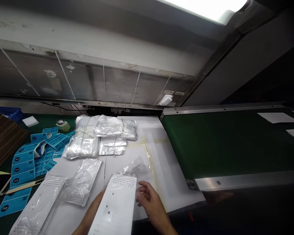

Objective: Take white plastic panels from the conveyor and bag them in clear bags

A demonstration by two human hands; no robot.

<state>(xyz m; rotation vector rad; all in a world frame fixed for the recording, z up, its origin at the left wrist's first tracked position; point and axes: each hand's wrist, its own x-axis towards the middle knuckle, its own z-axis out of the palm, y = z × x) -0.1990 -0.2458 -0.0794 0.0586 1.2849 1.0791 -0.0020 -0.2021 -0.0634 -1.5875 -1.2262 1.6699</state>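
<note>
My left hand (93, 209) lies under a long white printed card (116, 204) at the bottom centre and holds it up from below. My right hand (149, 199) is at the card's right edge, its fingers curled beside a clear plastic bag (134, 168) that lies just beyond the card's top. Whether the right fingers pinch the bag or the card is unclear. Both rest over a white sheet-covered work surface (159, 153).
Bundles of clear bags (100, 135) are stacked at the back. More white cards in bags (82, 181) lie to the left. Blue labels (33, 153) spread at far left. A green conveyor belt (225, 140) runs on the right, with white papers (276, 117) on it.
</note>
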